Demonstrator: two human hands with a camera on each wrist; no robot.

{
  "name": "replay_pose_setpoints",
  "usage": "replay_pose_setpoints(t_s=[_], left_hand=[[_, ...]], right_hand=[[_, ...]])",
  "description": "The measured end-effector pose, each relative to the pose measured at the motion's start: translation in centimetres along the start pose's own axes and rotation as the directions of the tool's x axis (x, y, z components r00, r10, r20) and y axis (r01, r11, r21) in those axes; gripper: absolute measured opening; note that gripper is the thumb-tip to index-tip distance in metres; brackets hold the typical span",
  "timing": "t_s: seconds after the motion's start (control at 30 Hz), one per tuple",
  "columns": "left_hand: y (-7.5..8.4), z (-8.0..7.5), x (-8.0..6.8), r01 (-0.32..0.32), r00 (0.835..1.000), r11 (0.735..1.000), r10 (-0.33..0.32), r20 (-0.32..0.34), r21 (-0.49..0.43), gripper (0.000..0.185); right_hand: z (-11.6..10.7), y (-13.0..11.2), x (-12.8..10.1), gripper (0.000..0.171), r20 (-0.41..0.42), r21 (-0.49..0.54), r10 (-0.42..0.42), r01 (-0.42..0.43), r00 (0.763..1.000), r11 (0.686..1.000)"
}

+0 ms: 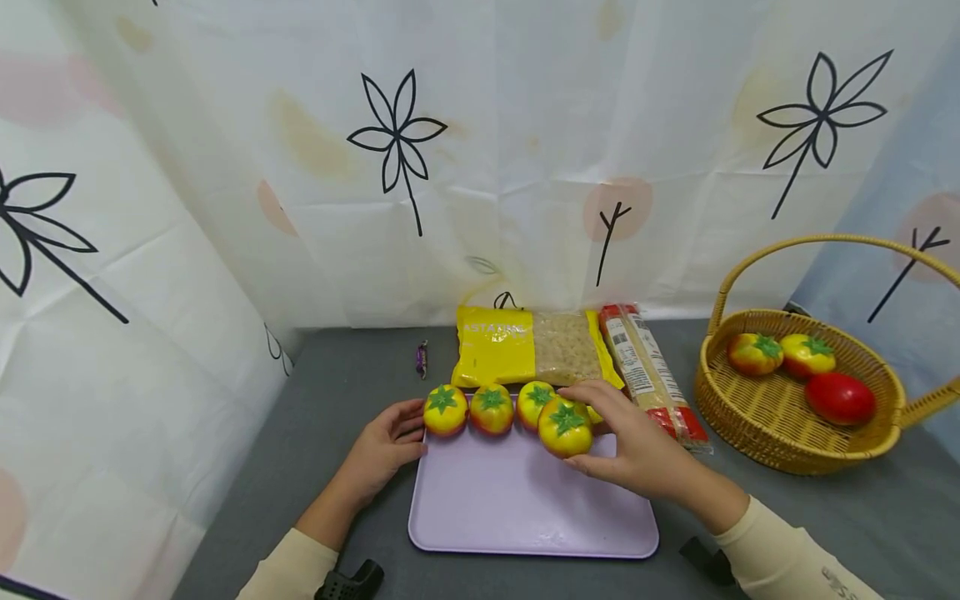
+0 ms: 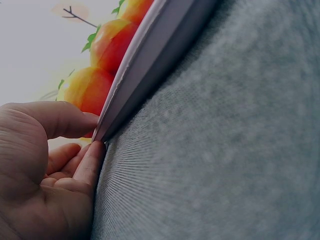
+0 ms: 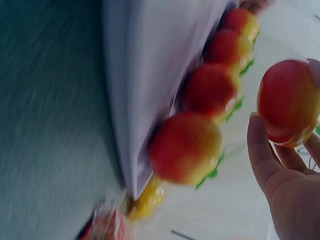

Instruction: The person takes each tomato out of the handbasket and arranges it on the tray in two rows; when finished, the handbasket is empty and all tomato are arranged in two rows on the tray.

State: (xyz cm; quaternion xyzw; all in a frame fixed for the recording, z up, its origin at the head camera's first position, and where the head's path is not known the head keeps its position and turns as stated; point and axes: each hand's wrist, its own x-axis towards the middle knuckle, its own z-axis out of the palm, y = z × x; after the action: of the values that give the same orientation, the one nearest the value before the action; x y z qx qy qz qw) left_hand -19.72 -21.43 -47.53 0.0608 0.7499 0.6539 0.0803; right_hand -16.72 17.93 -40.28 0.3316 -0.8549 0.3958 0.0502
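Observation:
A lilac tray [image 1: 525, 508] lies on the grey table. Yellow-red toy tomatoes [image 1: 492, 409] stand in a row along its far edge. My right hand [image 1: 588, 429] grips one more tomato [image 1: 566, 427] just above the right end of that row; in the right wrist view this tomato [image 3: 287, 102] sits between thumb and fingers, apart from the row [image 3: 212, 90]. My left hand [image 1: 408, 433] pinches the tray's far left corner [image 2: 145, 65], thumb [image 2: 65, 120] on top and fingers underneath, next to the leftmost tomato [image 1: 446, 410].
A yellow pasta packet [image 1: 525, 346] and a spaghetti packet [image 1: 648, 371] lie behind the tray. A wicker basket [image 1: 750, 433] at the right holds three tomatoes. A small purple sweet [image 1: 422, 358] lies at the back left. Patterned curtains close off the back and left.

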Motion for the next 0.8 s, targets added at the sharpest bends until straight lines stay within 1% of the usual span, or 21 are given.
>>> replay_pose_setpoints(t_s=[0.13, 0.27, 0.4, 0.5, 0.63, 0.8], left_hand=[[0.0, 0.0, 0.0, -0.001, 1.000, 1.000, 0.001, 0.001, -0.001, 0.070], [-0.1, 0.1, 0.1, -0.004, 1.000, 1.000, 0.004, 0.002, -0.004, 0.070], [-0.1, 0.1, 0.1, 0.001, 1.000, 1.000, -0.001, 0.004, -0.005, 0.071], [0.0, 0.1, 0.1, 0.001, 1.000, 1.000, -0.001, 0.004, -0.007, 0.071], [0.0, 0.1, 0.1, -0.003, 1.000, 1.000, 0.003, 0.000, -0.003, 0.071], [0.0, 0.1, 0.0, -0.004, 1.000, 1.000, 0.004, 0.002, 0.003, 0.072]], right_hand=[[1.2, -0.7, 0.4, 0.073, 0.054, 0.027, -0.005, 0.004, 0.999, 1.000], [2.4, -1.3, 1.0, 0.072, 0.109, 0.088, -0.007, -0.003, 0.994, 0.996], [3.4, -1.9, 1.7, 0.072, 0.153, 0.104, 0.007, -0.023, 0.988, 0.994], [4.1, -2.3, 2.2, 0.072, 0.206, 0.115, 0.026, -0.050, 0.978, 0.992], [5.0, -2.9, 2.7, 0.069, 0.281, 0.106, 0.039, -0.071, 0.959, 0.992], [5.8, -3.6, 3.4, 0.068, 0.324, 0.104, 0.031, -0.068, 0.945, 0.992]])
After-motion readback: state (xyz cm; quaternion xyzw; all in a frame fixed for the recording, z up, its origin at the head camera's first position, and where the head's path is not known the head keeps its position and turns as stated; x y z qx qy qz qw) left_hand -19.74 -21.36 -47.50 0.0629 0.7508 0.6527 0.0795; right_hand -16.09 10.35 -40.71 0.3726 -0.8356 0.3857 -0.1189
